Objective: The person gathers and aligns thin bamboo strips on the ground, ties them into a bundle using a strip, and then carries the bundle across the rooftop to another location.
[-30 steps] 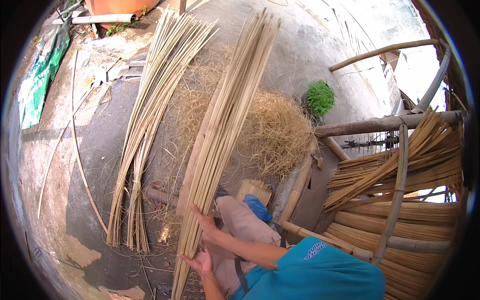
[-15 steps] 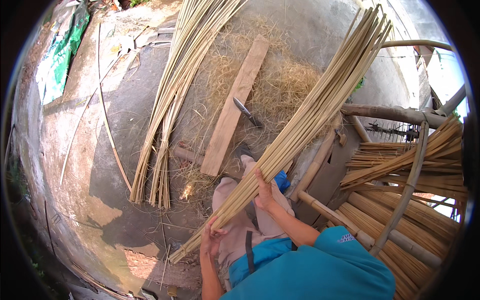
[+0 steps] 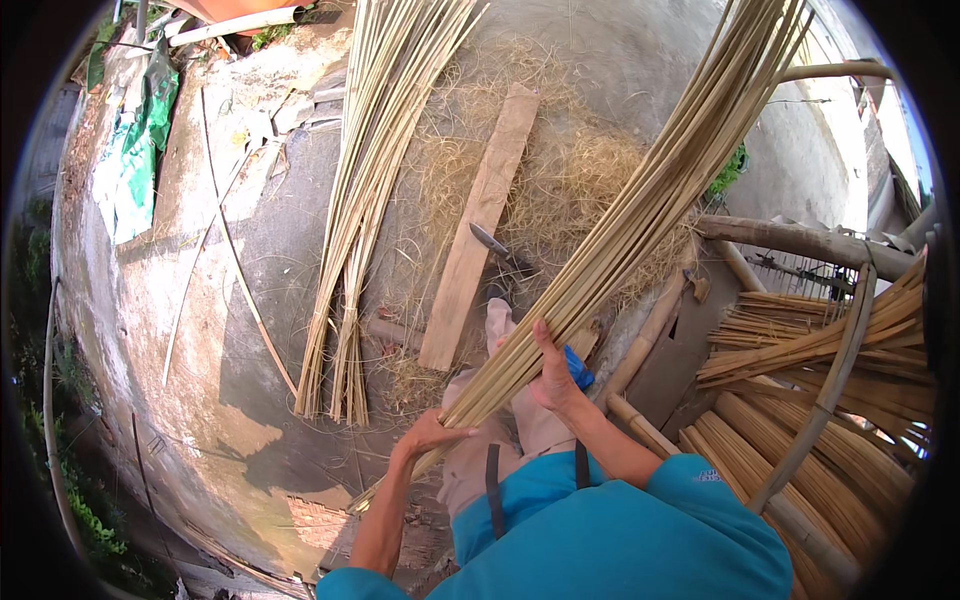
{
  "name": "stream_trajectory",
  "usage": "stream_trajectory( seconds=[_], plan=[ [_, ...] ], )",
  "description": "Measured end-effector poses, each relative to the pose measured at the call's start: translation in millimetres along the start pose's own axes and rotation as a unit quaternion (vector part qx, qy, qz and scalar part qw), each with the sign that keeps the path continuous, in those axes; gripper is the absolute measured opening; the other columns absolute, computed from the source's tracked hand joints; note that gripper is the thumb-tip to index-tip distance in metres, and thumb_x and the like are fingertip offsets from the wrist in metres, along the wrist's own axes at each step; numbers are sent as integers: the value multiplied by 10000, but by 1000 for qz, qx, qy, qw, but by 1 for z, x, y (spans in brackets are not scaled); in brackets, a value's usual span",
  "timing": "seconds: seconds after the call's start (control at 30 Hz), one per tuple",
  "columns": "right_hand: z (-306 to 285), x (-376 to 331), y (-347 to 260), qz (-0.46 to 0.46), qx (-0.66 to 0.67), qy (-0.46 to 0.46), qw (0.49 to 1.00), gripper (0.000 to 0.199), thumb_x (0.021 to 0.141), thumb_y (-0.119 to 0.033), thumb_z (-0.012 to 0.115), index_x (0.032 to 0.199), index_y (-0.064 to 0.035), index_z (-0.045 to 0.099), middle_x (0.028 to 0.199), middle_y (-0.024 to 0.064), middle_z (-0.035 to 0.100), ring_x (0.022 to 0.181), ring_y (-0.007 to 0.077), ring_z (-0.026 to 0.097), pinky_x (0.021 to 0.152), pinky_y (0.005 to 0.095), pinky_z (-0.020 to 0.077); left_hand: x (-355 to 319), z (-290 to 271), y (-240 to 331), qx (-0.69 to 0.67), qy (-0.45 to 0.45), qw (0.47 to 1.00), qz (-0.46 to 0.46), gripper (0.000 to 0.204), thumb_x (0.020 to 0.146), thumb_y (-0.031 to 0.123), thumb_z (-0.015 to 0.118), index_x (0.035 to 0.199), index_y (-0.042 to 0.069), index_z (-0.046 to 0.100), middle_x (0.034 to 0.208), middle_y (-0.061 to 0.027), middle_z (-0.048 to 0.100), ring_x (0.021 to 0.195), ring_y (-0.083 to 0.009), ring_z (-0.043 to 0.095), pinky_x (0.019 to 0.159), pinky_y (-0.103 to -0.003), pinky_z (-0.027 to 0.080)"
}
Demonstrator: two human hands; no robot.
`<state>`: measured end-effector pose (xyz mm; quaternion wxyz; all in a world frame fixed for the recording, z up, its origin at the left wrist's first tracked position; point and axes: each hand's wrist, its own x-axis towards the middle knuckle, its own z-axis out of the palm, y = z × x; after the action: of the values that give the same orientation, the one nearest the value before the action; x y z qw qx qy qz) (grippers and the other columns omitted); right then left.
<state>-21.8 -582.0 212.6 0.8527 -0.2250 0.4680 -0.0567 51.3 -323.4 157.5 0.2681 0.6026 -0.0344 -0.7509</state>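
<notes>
A long bundle of thin bamboo strips (image 3: 635, 230) slants across my lap, its far end fanned out at the upper right. My right hand (image 3: 552, 380) is closed around the bundle from the right, with the thumb up along its side and the other fingers hidden beneath. Nearer the bundle's lower end, my left hand (image 3: 432, 435) grips it from the left, the thumb lying across the strips. Below that hand, my forearm partly covers the strip ends.
Ahead lies a wooden board (image 3: 480, 230) with a knife (image 3: 500, 248) across it, among curly shavings (image 3: 590, 180). Another bamboo bundle (image 3: 375, 220) rests on the ground to the left. At right, a pole rack (image 3: 800, 235) holds more strips (image 3: 770, 450).
My left hand has moved up along the bundle and now lies over it, its forearm crossing the lower end. The right hand keeps hold, and the view has shifted slightly.
</notes>
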Motion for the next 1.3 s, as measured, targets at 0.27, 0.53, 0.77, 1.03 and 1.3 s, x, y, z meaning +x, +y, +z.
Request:
stream_trajectory(
  seconds=[0.27,0.53,0.77,1.03,1.3],
  plan=[
    [-5,74,-92,-8,-5,-51,999,659,924,-614,579,1271,-56,527,1131,137,663,1100,228,635,956,414,524,0,22,107,35,187,982,5,543,696,441,869,957,-19,743,810,-89,721,718,-166,661,697,-330,528],
    [-140,167,-26,-39,-235,126,963,582,960,-546,541,1059,9,688,980,132,727,974,219,679,856,363,515,-3,7,190,63,431,900,10,505,718,361,872,962,-61,737,832,-137,736,738,-190,694,708,-337,541],
    [-282,229,38,2,-511,292,809,312,917,-324,583,963,-42,708,955,209,710,939,403,667,820,476,524,42,-60,160,71,417,905,-43,542,734,354,865,1028,-76,713,908,-129,727,790,-214,673,749,-347,536],
    [-340,388,88,-123,-557,267,777,138,906,-148,621,963,-33,672,856,189,683,878,410,654,757,480,514,131,-162,84,-2,393,911,-123,486,810,277,812,1094,-84,653,927,-102,683,810,-180,639,716,-342,525],
    [-338,490,158,38,-709,220,669,398,814,-138,741,1179,-119,582,1226,148,591,1123,348,601,973,465,452,118,-222,16,-26,368,908,-200,443,878,270,731,1132,-77,624,938,-92,674,785,-156,630,655,-306,511]
  ],
)
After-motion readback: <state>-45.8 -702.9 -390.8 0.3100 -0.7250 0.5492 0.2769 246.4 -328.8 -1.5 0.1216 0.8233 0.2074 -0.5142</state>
